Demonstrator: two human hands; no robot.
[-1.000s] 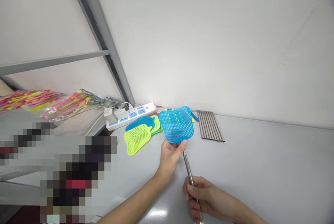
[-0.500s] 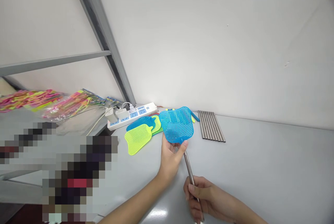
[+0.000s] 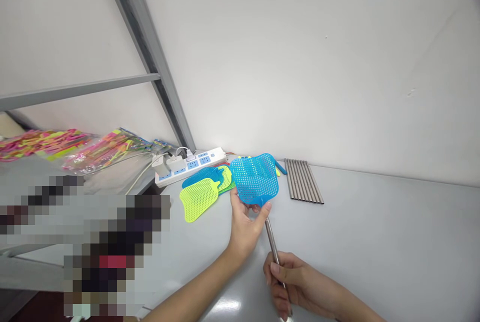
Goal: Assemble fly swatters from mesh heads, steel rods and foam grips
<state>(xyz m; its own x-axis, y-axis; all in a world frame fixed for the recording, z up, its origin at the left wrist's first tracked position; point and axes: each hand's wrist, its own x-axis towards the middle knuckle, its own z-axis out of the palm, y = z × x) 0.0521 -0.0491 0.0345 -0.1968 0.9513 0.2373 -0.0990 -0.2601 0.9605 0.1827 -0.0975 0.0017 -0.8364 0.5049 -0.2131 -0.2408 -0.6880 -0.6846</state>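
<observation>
My left hand [image 3: 245, 222] grips the neck of a blue perforated fly swatter head [image 3: 255, 179], with the thumb on its lower edge. A thin metal tube [image 3: 272, 239] runs down from that neck; my left fingers hide where the two meet. Lower down, my right hand [image 3: 287, 282] is closed around the tube, thumb along the front. Left of the held head lie a yellow-green swatter head [image 3: 198, 199] and a blue one [image 3: 200, 177], overlapping others. Several loose metal tubes [image 3: 303, 182] rest side by side to the right.
A white power strip [image 3: 191, 164] with plugged-in chargers stands behind the swatter heads. Blue handle-like pieces [image 3: 280, 167] lie partly hidden near the wall. Bagged colourful plastic pieces [image 3: 101, 149] are at far left, beside a grey metal frame [image 3: 152, 57]. A blurred-out area covers the lower left.
Both hands stay almost in place, still holding the swatter head and the tube. The view has shifted very slightly; nothing else visibly differs.
</observation>
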